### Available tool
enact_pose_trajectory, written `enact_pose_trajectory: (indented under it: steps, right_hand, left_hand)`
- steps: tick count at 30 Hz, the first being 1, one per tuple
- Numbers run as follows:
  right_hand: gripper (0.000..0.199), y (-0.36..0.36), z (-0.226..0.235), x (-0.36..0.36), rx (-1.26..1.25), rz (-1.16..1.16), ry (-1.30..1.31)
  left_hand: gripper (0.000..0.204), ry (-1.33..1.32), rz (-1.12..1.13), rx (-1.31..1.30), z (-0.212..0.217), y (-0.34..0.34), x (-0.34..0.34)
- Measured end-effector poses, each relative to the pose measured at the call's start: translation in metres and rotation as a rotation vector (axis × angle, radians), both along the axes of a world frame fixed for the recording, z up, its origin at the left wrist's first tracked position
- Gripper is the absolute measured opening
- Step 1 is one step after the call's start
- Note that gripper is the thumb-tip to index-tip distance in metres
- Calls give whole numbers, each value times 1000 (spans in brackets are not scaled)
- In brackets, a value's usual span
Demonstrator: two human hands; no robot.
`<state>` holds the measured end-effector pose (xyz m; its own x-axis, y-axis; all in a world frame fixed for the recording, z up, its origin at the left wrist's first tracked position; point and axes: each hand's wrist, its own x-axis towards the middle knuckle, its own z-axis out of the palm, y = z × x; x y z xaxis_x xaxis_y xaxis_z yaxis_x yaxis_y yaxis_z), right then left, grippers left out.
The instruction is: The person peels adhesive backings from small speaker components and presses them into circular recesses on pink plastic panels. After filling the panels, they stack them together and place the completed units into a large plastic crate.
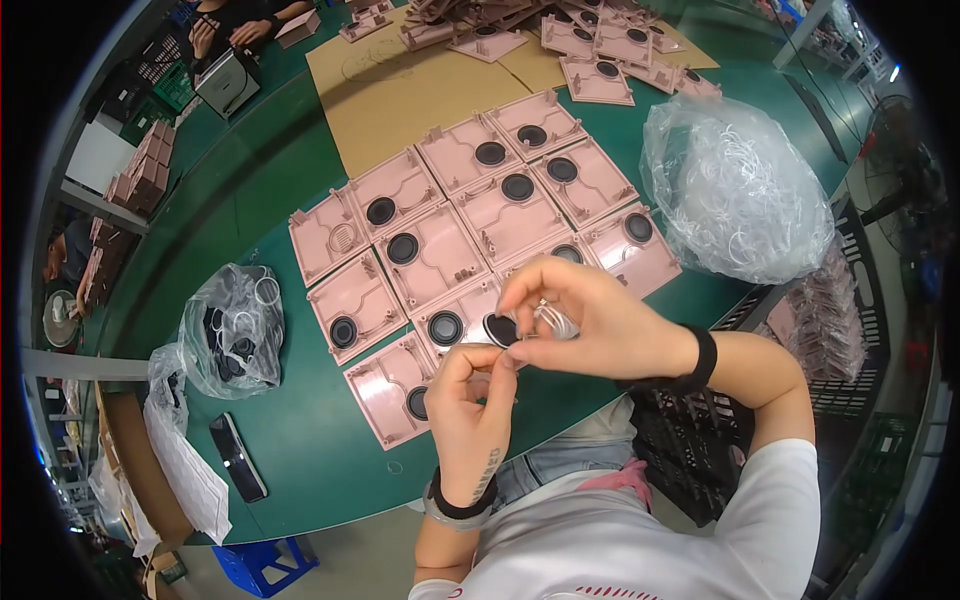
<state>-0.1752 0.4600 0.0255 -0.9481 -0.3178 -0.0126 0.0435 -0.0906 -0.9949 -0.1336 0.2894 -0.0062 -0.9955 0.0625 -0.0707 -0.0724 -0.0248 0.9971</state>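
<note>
A green worktop (300, 180) fills most of the frame, running from the upper right down to the lower left. A sheet of brown cardboard (400, 90) lies on it near the top centre. At the right sits a large clear bag of thin white rings (735, 190). In the middle of the frame pink plastic plates (480, 230) lie edge to edge in a grid, most with a black round disc seated in them; more pink plates are heaped at the top of the frame. At the left centre a smaller clear bag (232, 330) holds black discs and white rings, and a dark phone (238, 457) lies just below it.

In the lower centre the two hands meet above the nearest plates. The left hand (470, 400) comes up from the bottom edge, its fingers pinching a black rubber disc (500, 329) from below. The right hand (585, 320) reaches in from the right, its fingertips closed on the same disc from above, with several white rings (553, 320) tucked in its curled fingers.
</note>
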Motion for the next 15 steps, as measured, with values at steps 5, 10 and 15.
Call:
enact_pose_trajectory:
  steps: [5,10,15]
  right_hand:
    - [21,-1,-4,7,463,18,522]
    - [21,-3,-8,10,494,2,534]
    - [19,3,1,0,557,77,406]
  left_hand:
    - [7,142,73,-132,-3,3,0]
    - [7,348,95,-349,0,6,0]
    - [8,281,73,-257,-2,2,-1]
